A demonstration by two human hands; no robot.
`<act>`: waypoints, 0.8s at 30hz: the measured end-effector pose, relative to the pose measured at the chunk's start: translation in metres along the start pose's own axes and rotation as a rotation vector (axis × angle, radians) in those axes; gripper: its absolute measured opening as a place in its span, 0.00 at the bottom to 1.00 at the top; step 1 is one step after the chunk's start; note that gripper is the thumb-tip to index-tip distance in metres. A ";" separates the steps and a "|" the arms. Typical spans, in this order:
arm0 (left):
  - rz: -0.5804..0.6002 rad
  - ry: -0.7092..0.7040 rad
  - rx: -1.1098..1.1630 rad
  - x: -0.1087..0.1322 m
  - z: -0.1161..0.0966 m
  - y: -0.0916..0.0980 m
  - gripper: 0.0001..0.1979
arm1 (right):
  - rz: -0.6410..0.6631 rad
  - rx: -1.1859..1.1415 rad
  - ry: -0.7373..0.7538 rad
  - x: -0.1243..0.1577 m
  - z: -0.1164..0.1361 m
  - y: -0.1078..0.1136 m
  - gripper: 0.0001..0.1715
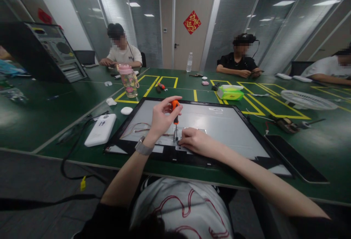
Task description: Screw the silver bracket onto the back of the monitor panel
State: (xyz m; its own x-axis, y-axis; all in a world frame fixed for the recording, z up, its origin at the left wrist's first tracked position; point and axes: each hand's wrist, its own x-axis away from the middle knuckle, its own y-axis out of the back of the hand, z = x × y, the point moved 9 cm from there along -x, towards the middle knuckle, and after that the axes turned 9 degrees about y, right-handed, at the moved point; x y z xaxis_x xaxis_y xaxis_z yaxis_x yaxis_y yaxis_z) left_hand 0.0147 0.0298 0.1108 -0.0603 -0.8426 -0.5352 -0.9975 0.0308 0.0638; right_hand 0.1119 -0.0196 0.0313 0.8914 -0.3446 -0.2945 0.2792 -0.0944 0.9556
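A flat display panel [230,129] with a black frame lies on the table in front of me, its silvery back facing up. My left hand [161,116] is closed round an orange and black screwdriver [175,113], held upright. The screwdriver's tip points down at a small metal part near the panel's front edge. Just right of that tip, my right hand [193,139] rests low on the panel with its fingers bent together. Whatever its fingertips pinch is hidden or too small to make out. Thin wires [137,127] run across the panel to the left of the screwdriver.
A white power bank [100,130] and a pink-lidded bottle [128,82] stand left of the panel. Rightward lie a long black bar [294,158], a motor-like part [286,124] and a white fan grille [307,99]. Behind is a green packet [230,93]. Several people sit across the table.
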 end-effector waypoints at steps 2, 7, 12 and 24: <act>-0.002 0.002 0.003 0.000 0.000 0.000 0.14 | -0.027 0.006 0.008 0.002 0.002 0.002 0.10; 0.000 0.009 0.008 0.000 0.001 0.000 0.14 | -0.090 0.048 0.050 0.008 0.004 0.001 0.11; 0.001 0.009 0.007 0.000 0.002 -0.001 0.15 | -0.102 0.176 0.085 0.008 0.006 -0.003 0.11; -0.001 0.012 0.008 0.000 0.001 -0.002 0.14 | -0.126 0.229 0.159 0.008 0.014 0.000 0.17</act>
State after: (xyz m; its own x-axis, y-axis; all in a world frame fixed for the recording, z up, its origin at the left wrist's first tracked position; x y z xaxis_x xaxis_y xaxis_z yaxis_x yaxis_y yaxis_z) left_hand 0.0167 0.0296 0.1098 -0.0587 -0.8490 -0.5251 -0.9978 0.0338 0.0568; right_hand 0.1137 -0.0349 0.0293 0.9045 -0.1678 -0.3920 0.3197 -0.3416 0.8838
